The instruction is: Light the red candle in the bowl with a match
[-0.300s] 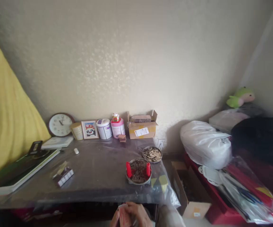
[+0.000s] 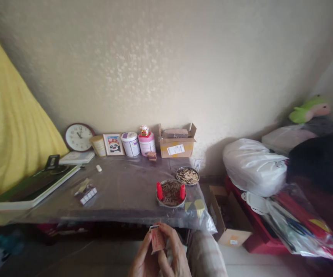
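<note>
A small reddish matchbox [image 2: 157, 240] is held just in front of the table's near edge, low in the head view. My left hand [image 2: 142, 257] grips its left side, fingers closed. On its right side are the thumb and fingers of my right hand [image 2: 174, 250], also closed around it. Beyond the hands stands a round dish [image 2: 171, 206] of dark brown bits, with two red upright pieces [image 2: 159, 191] at its rim. Behind it is a second round dish [image 2: 197, 181] full of matchsticks [image 2: 187, 176].
The table [image 2: 120, 181] has a clear plastic cover. Along the wall stand a clock [image 2: 79, 137], a panda picture [image 2: 114, 145], tins [image 2: 130, 145] and a carton [image 2: 178, 148]. A wrapped pack [image 2: 88, 194] lies at left. On the floor at right is an open cardboard box [image 2: 234, 236].
The camera view has tilted down, so the table sits higher in the picture. More of both hands and the matchbox now shows; both hands still hold it.
</note>
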